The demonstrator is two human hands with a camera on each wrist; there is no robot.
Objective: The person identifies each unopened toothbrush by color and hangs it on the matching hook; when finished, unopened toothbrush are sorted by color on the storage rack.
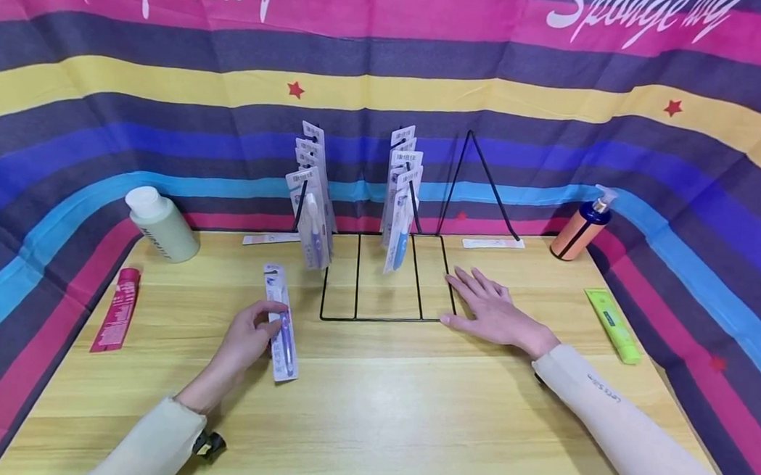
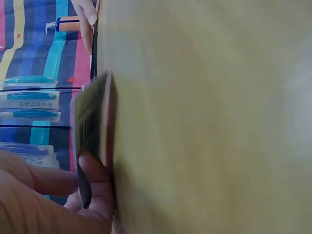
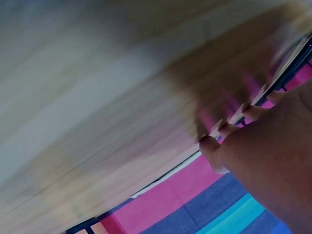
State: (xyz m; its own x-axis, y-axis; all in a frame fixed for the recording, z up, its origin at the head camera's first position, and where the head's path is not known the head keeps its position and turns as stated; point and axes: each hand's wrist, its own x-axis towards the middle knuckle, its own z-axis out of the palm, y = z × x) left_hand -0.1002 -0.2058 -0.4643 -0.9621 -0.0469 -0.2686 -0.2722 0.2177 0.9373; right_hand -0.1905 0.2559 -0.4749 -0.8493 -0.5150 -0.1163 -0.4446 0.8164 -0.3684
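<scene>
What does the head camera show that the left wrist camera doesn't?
Only the head view shows the red tube, green tube, pale bottle and the right hand lying flat on the wire rack's base. Only the left wrist view shows the barcode on the toothbrush pack's back. Both show the left hand gripping that pack, the hanging packs and the orange pump bottle.

Wooden table (image 1: pixel 409 413), wire rack (image 1: pixel 384 281), toothbrush pack (image 1: pixel 281 322), bottles, tubes

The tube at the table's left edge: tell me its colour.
The tube is red with white print, lying flat on the table. The head view shows it best.
</scene>
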